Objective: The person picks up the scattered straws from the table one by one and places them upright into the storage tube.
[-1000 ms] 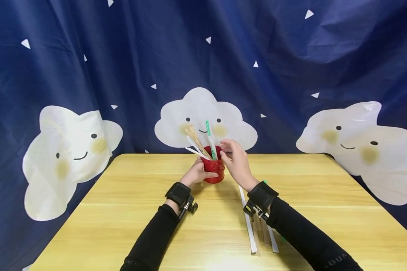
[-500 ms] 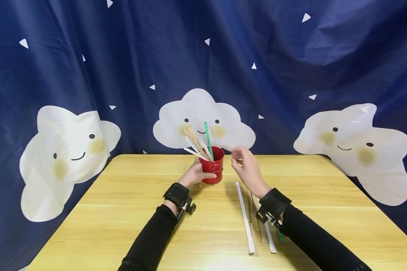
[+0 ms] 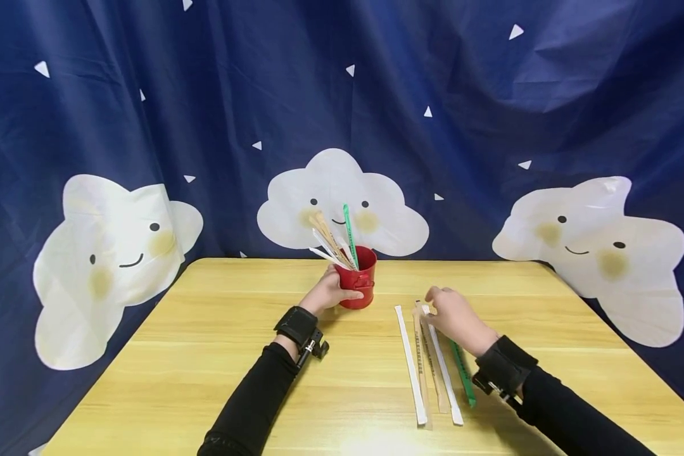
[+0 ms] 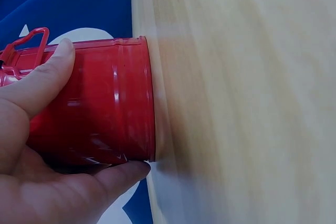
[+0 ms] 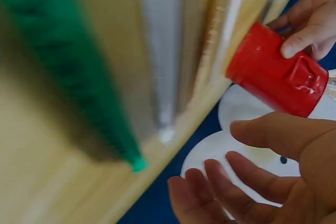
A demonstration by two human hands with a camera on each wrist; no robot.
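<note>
My left hand point(image 3: 326, 292) grips a small red metal bucket point(image 3: 367, 284) that stands on the table, thumb and fingers around its side in the left wrist view. Paper-wrapped straws stick up from it: a green straw point(image 3: 349, 231), tan straws point(image 3: 325, 229) and white straws point(image 3: 323, 242). My right hand point(image 3: 460, 322) hovers above the top ends of a row of wrapped straws; in the right wrist view its thumb and fingers are apart with nothing between them. The row has a left white straw point(image 3: 410, 367), tan straws point(image 3: 434, 370), a right white straw point(image 3: 447, 383) and a green straw point(image 3: 463, 375).
The wooden table point(image 3: 216, 354) runs back to a dark blue curtain point(image 3: 462, 95) with white cloud shapes. The bucket is near the far edge. Its wire handle bracket point(image 4: 42, 45) shows in the left wrist view.
My right hand has moved away from the bucket, to the right and toward me, over the straws on the table. The left hand and bucket have stayed put.
</note>
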